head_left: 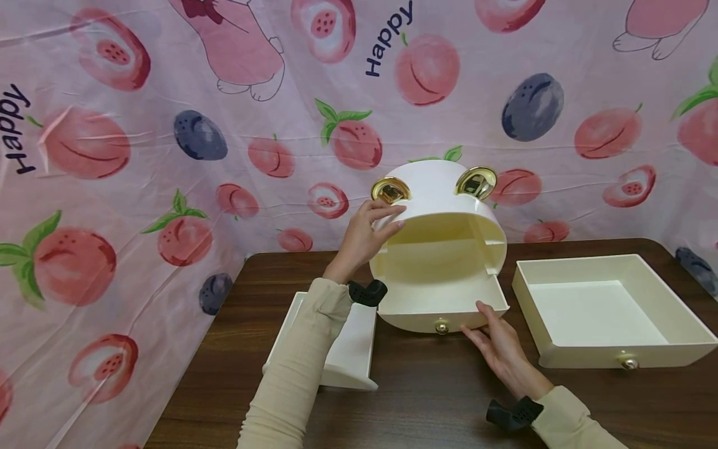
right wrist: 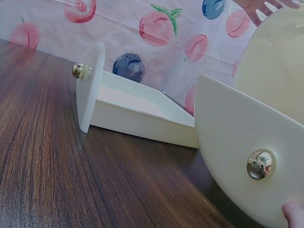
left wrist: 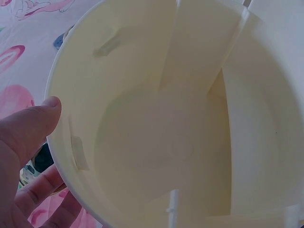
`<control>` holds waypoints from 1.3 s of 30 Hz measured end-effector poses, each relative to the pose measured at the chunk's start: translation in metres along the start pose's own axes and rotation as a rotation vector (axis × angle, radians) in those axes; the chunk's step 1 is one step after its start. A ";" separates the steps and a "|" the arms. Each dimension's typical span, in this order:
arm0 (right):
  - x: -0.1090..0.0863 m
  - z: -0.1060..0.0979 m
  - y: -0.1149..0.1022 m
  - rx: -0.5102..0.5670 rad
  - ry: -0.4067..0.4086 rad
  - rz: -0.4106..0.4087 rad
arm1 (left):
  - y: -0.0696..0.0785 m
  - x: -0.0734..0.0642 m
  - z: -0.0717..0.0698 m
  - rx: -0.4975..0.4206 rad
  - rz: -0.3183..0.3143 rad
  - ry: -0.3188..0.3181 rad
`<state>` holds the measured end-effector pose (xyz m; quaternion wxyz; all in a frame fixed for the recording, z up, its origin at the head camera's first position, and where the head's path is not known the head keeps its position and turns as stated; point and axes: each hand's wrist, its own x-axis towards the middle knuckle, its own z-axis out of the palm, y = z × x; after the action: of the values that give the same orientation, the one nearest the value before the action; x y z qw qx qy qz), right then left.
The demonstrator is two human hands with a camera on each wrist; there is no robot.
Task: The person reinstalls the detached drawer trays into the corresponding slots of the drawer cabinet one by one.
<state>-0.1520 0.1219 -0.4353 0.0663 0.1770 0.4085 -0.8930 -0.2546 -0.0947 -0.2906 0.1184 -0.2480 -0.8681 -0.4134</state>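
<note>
A cream, round-topped storage box (head_left: 443,187) with two gold ears stands mid-table with its upper front uncovered. My left hand (head_left: 364,234) holds its upper left rim, the thumb (left wrist: 45,111) at the edge and the other fingers outside, partly hidden by the wall. At the bottom is a curved drawer (head_left: 412,321) with a shiny round knob (right wrist: 261,164), standing out toward me. My right hand (head_left: 502,349) grips this drawer's front at its right corner, thumb at the top edge and fingers below. Most of that hand lies outside the right wrist view.
A wide cream drawer (head_left: 561,350) with a gold knob lies at the right on the brown wooden table (head_left: 426,399). A smaller drawer (right wrist: 142,124) lies at the left, partly behind my left sleeve (head_left: 297,362). A fruit-print cloth (head_left: 269,218) hangs close behind the table.
</note>
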 end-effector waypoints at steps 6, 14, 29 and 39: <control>0.002 0.002 0.000 0.002 0.014 0.002 | 0.001 0.000 0.000 -0.001 -0.003 0.006; 0.004 0.003 -0.001 0.009 0.030 0.004 | 0.000 0.000 0.000 -0.009 -0.007 0.006; 0.006 0.007 -0.003 0.017 0.040 0.009 | 0.000 -0.001 0.000 -0.009 -0.005 0.004; 0.008 0.009 -0.006 0.043 0.049 0.024 | 0.001 -0.001 -0.001 -0.002 0.005 0.007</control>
<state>-0.1634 0.1194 -0.4289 0.0630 0.2049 0.3888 -0.8960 -0.2532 -0.0959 -0.2898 0.1221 -0.2489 -0.8666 -0.4150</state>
